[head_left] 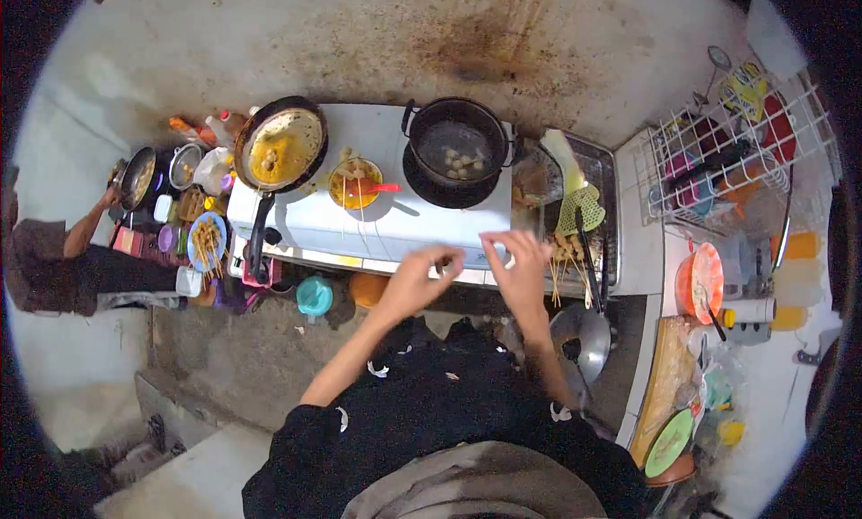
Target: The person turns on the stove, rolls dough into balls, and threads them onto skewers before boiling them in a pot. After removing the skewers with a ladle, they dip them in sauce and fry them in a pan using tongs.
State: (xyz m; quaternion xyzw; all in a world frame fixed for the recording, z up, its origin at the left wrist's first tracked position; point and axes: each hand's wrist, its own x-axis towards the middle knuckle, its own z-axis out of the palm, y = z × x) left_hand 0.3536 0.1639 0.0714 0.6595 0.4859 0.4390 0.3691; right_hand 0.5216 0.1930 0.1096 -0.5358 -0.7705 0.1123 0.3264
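My left hand [420, 284] hovers in front of the stove's front edge, fingers curled and blurred; whether it holds anything is unclear. Close to its right, my right hand [519, 266] is raised with fingers apart and nothing visible in them. The two hands do not touch. Beyond them on the white stove [359, 233] stands a dark pot [458, 128] with pale balls in liquid. A bowl of yellow mixture [339, 194] with a red spoon [384, 188] and skewers across it sits left of the pot. Further left, a frying pan [310, 142] holds yellow liquid.
Skewers [567, 250], a green slotted turner [575, 215] and black-handled tongs lie on a tray at the right. A wok [588, 339] is below. A blue plate of skewers [206, 241] is left of the stove. Another person [54, 263] works at the far left.
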